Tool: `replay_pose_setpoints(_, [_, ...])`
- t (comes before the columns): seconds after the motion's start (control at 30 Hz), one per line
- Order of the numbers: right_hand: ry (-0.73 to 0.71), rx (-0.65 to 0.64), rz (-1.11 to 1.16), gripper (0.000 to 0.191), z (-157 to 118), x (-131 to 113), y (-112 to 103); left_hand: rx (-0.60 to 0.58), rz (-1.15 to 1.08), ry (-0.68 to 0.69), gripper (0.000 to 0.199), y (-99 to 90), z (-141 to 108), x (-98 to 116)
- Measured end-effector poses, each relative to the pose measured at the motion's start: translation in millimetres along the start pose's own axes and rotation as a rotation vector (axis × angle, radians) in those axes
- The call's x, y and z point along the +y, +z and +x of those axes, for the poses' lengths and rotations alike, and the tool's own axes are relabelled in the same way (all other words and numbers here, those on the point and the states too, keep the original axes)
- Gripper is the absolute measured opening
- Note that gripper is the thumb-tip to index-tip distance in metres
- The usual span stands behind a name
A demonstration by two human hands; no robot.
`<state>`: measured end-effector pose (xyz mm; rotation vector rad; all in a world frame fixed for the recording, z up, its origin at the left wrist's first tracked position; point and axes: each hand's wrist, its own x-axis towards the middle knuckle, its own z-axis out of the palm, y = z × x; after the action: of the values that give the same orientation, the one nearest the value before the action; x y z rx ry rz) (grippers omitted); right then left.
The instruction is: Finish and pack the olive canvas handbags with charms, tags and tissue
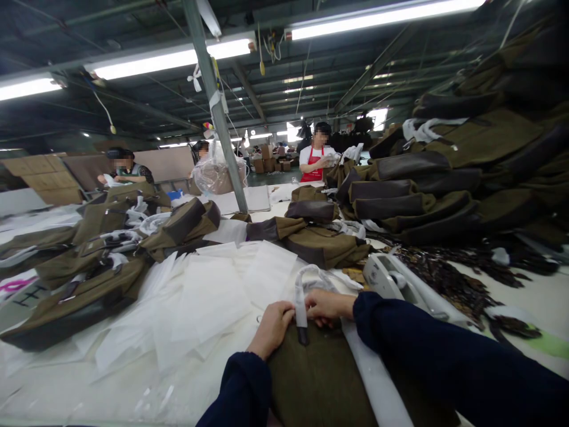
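Fingers (284, 313) of the left hand (271, 329) and right hand (326, 307) are together, clamped on one white webbing strap (301, 299) with a dark tip, which stands up from the single olive bag (320, 379) lying under them at the table (48, 397) edge. That strap looks only partly settled on the bag. At least four more bags (75, 302) lie to the left, about three (324, 246) ahead, and a heap of bags (444, 178) too large to count rises on the right, beside loose white tissue sheets (208, 302).

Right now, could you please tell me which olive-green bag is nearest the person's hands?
The olive-green fabric bag under the left hand and right hand, its white strap held between them; the others lie farther off, around thin white sheets.
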<state>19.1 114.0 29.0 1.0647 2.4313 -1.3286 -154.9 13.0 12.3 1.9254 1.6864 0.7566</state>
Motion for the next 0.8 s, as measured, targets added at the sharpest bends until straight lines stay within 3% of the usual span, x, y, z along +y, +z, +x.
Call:
replay_pose_setpoints(0.2, [-0.087,0.189,-0.271,0.019,-51,-15,-22,0.044,0.263,0.006,0.023,-10.7,-15,14])
replay_pose_setpoints(0.3, [-0.131,0.176,-0.292,0.019,-69,-28,-21,0.041,0.315,0.027,0.023,-11.7,-18,20])
replay_pose_setpoints(0.43, [-0.090,-0.094,0.048,0.009,-61,-44,5,0.065,0.306,0.042,0.022,-10.3,-21,23])
replay_pose_setpoints(0.6, [-0.040,-0.087,0.677,0.015,-42,-44,44,0.115,0.220,0.016,0.025,-11.1,-35,17])
replay_pose_setpoints(0.63, [-0.013,-0.090,0.683,0.016,-42,-43,47,0.123,0.207,0.010,0.024,-11.7,-38,15])
replay_pose_setpoints(0.7, [0.003,-0.059,0.483,0.024,-46,-38,46,0.133,0.170,0.007,0.024,-13.6,-44,15])
replay_pose_setpoints(0.8, [-0.104,0.153,0.188,0.024,-51,-30,36,0.146,0.083,0.019,0.023,-17.3,-51,20])
